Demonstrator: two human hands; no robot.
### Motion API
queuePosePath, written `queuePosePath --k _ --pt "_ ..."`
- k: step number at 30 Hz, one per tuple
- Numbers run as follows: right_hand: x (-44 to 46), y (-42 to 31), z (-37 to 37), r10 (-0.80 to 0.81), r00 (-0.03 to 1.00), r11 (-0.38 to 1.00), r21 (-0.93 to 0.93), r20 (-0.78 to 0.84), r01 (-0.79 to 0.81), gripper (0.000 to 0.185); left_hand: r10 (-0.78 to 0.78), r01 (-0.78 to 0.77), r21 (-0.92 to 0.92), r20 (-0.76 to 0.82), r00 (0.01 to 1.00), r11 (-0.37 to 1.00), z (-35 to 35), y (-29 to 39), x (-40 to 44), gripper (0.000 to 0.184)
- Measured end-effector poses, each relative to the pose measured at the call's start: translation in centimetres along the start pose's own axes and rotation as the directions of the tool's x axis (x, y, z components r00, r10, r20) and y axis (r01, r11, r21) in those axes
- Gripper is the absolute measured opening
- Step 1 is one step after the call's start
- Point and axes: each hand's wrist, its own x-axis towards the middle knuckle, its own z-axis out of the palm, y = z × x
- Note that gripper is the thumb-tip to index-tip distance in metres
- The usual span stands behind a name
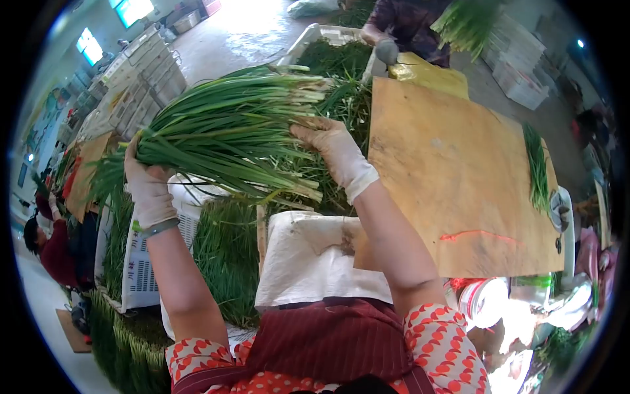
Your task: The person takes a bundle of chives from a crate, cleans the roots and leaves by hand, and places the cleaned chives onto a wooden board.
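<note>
Holds a big green bunch (223,121) at upper left of the frame, near the brown board (453,177). Curls the left hand (149,190) around the leafy end (107,169), grips pale stems (305,92) with the right hand's (340,156) fingers.

Long green leafy stalks with pale cut ends (230,125), bunched sideways, raised between two gloved hands (149,187).

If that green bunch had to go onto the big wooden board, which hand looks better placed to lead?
Right, I'd judge. The right hand is at the pale stem ends of the green bunch, close to the wooden board; the left hand is at the leafy end, farther away.
</note>
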Motion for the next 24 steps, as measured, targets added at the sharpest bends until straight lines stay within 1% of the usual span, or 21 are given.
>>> queuePosePath --k 1,2,3,4,5,6,8,9,10,11,12,14,15,16,17,18,19,21,22,23,24 --pt "-0.2 0.1 0.0 -0.087 0.996 0.990 -0.115 0.001 0.086 0.041 0.136 -0.138 0.092 0.032 0.990 0.986 -0.9 -1.2 0.0 0.032" --pt "-0.4 0.0 0.0 -0.174 0.985 0.957 -0.232 0.012 0.172 0.042 0.115 -0.118 0.094 0.044 0.992 0.988 -2.1 -2.0 0.6 0.032" --pt "-0.9 -0.7 0.1 -0.239 0.968 0.926 -0.284 0.071 0.250 0.044 0.173 -0.190 0.121 0.138 0.975 0.974 -3.4 -2.4 1.8 0.032" --pt "-1.3 -1.0 0.3 -0.244 0.969 0.924 -0.293 0.044 0.246 0.044 0.276 -0.331 0.261 0.227 0.934 0.907 -3.8 -2.8 1.3 0.037" --pt "-1.6 -1.3 0.5 -0.198 0.980 0.942 -0.273 0.021 0.196 0.044 0.375 -0.478 0.381 0.314 0.872 0.792 -4.1 -3.2 0.9 0.050" --pt "-1.7 -1.7 0.5 -0.157 0.988 0.955 -0.257 -0.006 0.150 0.044 0.465 -0.607 0.462 0.392 0.794 0.647 -4.5 -3.6 0.4 0.067" --pt "-1.2 -1.0 0.2 -0.171 0.985 0.944 -0.290 -0.034 0.154 0.046 0.428 -0.571 0.461 0.382 0.819 0.679 -3.8 -3.7 0.1 0.059" --pt "-0.3 -0.1 -0.2 -0.224 0.974 0.914 -0.353 -0.030 0.199 0.045 0.410 -0.552 0.461 0.377 0.831 0.695 -3.5 -3.7 0.0 0.055" --pt "0.4 0.7 -0.6 -0.265 0.964 0.881 -0.412 -0.021 0.233 0.044 0.423 -0.564 0.474 0.376 0.824 0.676 -3.8 -3.7 0.3 0.053" --pt "-0.2 -0.1 -0.5 -0.237 0.971 0.815 -0.548 -0.018 0.189 0.041 0.429 -0.565 0.486 0.371 0.824 0.666 -4.2 -3.8 0.7 0.050" --pt "-0.7 -0.8 -0.1 -0.201 0.979 0.732 -0.666 -0.015 0.140 0.038 0.439 -0.568 0.503 0.362 0.823 0.651 -4.6 -3.8 1.3 0.048" --pt "0.5 0.2 0.2 -0.257 0.966 0.395 -0.912 0.004 0.109 0.035 0.456 -0.574 0.534 0.350 0.818 0.620 -5.4 -3.8 2.2 0.043" --pt "0.5 0.1 0.3 -0.234 0.972 0.413 -0.906 -0.006 0.093 0.037 0.462 -0.573 0.550 0.342 0.818 0.608 -5.9 -3.8 2.4 0.041" --pt "0.6 0.3 0.2 -0.246 0.969 0.400 -0.911 -0.003 0.099 0.037 0.463 -0.564 0.547 0.326 0.825 0.619 -6.4 -3.8 2.9 0.039" --pt "0.7 0.7 0.0 -0.250 0.967 0.477 -0.864 0.040 0.159 0.036 0.458 -0.556 0.523 0.317 0.830 0.646 -6.9 -3.7 3.4 0.037" --pt "0.6 1.0 0.0 -0.253 0.964 0.552 -0.806 0.081 0.213 0.036 0.425 -0.527 0.466 0.313 0.850 0.711 -7.9 -3.4 4.9 0.039" --pt "0.3 0.8 0.7 -0.264 0.964 0.369 -0.918 0.045 0.144 0.035 0.391 -0.491 0.406 0.308 0.867 0.771 -8.3 -3.0 5.8 0.042" --pt "-0.1 0.3 1.1 -0.267 0.962 0.368 -0.917 0.052 0.152 0.034 0.440 -0.629 0.538 0.450 0.777 0.561 -8.8 -3.4 5.9 0.043" --pt "-0.3 0.3 1.1 -0.266 0.963 0.379 -0.912 0.053 0.155 0.034 0.460 -0.690 0.575 0.516 0.723 0.440 -8.7 -3.5 5.6 0.043" --pt "0.2 1.3 0.8 -0.329 0.942 0.390 -0.901 0.056 0.190 0.030 0.357 -0.454 0.313 0.321 0.877 0.834 -8.8 -3.2 6.2 0.037" --pt "0.3 1.7 0.8 -0.327 0.944 0.393 -0.901 0.049 0.183 0.030 0.141 -0.130 -0.070 0.189 0.972 0.989 -9.0 -2.9 6.7 0.032"
